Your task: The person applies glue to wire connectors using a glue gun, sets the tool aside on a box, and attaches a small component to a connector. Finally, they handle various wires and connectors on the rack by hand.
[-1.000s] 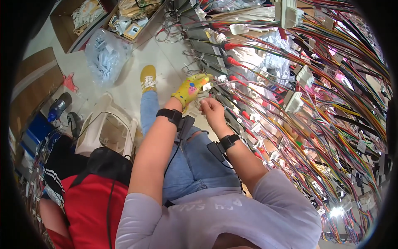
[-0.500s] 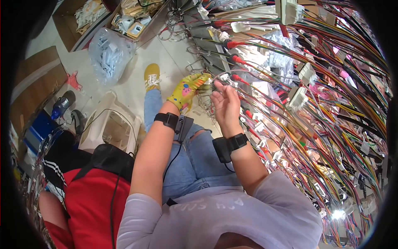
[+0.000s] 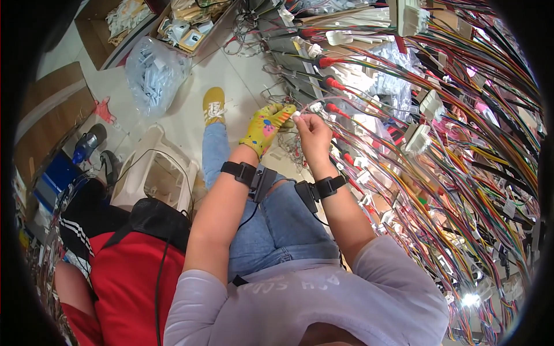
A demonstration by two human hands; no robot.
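My left hand (image 3: 267, 128), in a yellow glove with a flower print, is closed in a pinch over the floor in front of my knees. At its fingertips is a small white piece (image 3: 296, 114), too small to name surely. My bare right hand (image 3: 315, 137) meets it from the other side, with thumb and forefinger closed on the same piece and the other fingers curled in. Thin wires (image 3: 306, 99) run close by the fingertips toward the rack. Where the gloved fingers touch the piece is partly hidden.
Bundles of coloured wires (image 3: 456, 155) with white connectors (image 3: 418, 139) and red caps (image 3: 332, 82) crowd my right side. On the floor are a clear bag (image 3: 151, 81) of white parts, cardboard boxes (image 3: 97, 40) and a beige stool (image 3: 151, 164). A person in red (image 3: 135, 279) sits at my left.
My right hand has gone from open, fingers spread, to a pinch at the small white piece. My left hand and forearm have shifted slightly right.
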